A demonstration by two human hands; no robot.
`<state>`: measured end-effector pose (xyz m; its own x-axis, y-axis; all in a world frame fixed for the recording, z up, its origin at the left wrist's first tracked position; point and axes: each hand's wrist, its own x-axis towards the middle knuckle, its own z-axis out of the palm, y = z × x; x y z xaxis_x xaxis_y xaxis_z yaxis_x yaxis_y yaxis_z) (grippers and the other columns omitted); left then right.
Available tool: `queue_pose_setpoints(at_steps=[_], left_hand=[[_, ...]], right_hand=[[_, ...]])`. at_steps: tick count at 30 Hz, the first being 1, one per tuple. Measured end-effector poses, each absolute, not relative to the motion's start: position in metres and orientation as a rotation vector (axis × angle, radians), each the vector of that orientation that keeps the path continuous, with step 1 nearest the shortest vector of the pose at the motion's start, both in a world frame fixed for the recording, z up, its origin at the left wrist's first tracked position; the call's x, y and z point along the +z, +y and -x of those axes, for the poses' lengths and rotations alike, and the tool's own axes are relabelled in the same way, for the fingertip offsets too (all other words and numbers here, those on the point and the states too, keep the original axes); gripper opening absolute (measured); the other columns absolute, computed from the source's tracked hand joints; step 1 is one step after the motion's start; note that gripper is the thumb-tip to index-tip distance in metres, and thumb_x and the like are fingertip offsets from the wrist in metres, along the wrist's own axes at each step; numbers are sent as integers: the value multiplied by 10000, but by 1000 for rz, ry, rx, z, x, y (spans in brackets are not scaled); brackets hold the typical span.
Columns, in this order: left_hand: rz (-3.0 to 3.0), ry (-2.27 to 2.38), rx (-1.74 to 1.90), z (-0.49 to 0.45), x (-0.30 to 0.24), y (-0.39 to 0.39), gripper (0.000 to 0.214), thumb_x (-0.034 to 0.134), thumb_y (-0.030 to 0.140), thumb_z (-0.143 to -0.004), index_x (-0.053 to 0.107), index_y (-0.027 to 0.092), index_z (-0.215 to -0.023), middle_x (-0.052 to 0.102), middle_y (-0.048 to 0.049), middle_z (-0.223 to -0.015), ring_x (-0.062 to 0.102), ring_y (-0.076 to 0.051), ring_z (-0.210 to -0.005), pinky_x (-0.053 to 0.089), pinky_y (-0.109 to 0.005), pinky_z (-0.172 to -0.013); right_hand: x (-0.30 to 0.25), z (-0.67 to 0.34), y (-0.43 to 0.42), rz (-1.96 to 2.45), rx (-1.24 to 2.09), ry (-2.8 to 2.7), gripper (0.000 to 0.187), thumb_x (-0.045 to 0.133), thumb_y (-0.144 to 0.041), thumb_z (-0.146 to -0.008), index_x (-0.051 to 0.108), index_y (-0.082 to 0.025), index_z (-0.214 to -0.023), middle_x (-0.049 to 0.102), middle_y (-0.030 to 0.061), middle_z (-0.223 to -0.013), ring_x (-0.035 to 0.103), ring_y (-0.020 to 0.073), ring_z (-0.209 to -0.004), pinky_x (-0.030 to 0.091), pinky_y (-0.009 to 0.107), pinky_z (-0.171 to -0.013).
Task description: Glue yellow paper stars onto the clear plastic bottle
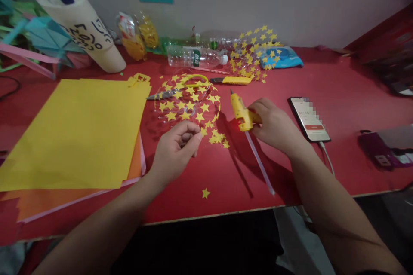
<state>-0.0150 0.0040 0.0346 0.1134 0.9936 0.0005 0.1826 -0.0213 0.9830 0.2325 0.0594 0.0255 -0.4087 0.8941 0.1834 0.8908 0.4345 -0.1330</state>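
My right hand (274, 126) is wrapped round the handle of a yellow hot glue gun (240, 114). Its nozzle points up and away, and a long clear glue stick (260, 163) sticks out of the back. A red light glows on its body. My left hand (177, 148) is closed in a pinch beside a small pile of yellow paper stars (217, 137). One paper star (204, 132) shows at its fingertips; whether they grip it I cannot tell. Just beyond lies a clear, rounded plastic piece (190, 105) covered with stars. A single star (205, 193) lies near the table edge.
Yellow paper sheets (80, 137) are stacked at left. Scissors (164, 94) and a yellow cutter knife (237, 80) lie behind the hands. Plastic bottles (183, 56), another star-covered piece (254, 53) and a tumbler (84, 30) stand along the wall. A plugged-in phone (308, 116) is at right.
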Motion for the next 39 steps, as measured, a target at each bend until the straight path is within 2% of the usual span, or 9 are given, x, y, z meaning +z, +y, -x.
queue_pose_setpoints(at_steps=[3,4,9,11,14,21,32,39], left_hand=[[-1405,1265,1076,16,35,5,113,513,174,-824,521,209,-718,469,71,-465,385,-56,-363,309,-179,-356],[-1406,1272,1091,17,35,5,111,514,173,-820,519,208,-715,466,72,-464,383,-56,-364,310,-180,-359],[-1462,1311,1211,20,34,6,82,539,180,-818,536,199,-737,480,73,-477,445,-64,-405,363,-176,-414],[-1490,1333,1245,21,33,7,77,543,174,-817,545,193,-743,491,72,-486,461,-64,-419,379,-171,-432],[-1509,1363,1258,22,33,8,80,546,174,-821,551,189,-743,487,71,-494,455,-63,-422,371,-169,-430],[-1563,1368,1253,20,31,7,96,537,177,-821,548,191,-727,466,71,-488,435,-65,-409,344,-175,-419],[-1594,1366,1250,21,29,7,97,538,174,-831,545,195,-736,477,69,-507,450,-66,-425,348,-178,-426],[-1578,1356,1259,20,30,7,95,536,166,-820,544,193,-730,482,70,-512,456,-62,-431,361,-174,-434]], right_hand=[[35,-232,55,1341,175,-2219,103,565,-240,-809,552,-191,-899,605,96,-914,570,202,-792,436,318,-669],[37,-229,52,1274,256,-2166,105,570,-305,-838,548,-206,-865,606,76,-873,571,191,-766,439,317,-661],[37,-212,31,1051,805,-2008,307,535,-514,-892,594,-214,-860,626,38,-797,611,174,-701,478,306,-585],[35,-208,26,920,911,-2035,348,509,-552,-897,598,-217,-867,631,39,-777,618,176,-685,497,311,-572],[34,-203,23,840,897,-2113,338,485,-535,-918,585,-225,-826,621,37,-734,608,172,-658,498,317,-561],[33,-197,23,777,851,-2130,264,541,-426,-910,538,-231,-732,530,-7,-615,487,125,-497,377,276,-442],[31,-196,23,746,751,-2177,232,547,-341,-916,497,-241,-713,463,-29,-588,460,121,-471,377,285,-426],[30,-198,23,764,766,-2181,201,545,-358,-917,559,-239,-756,490,-26,-593,462,119,-475,396,273,-434]])
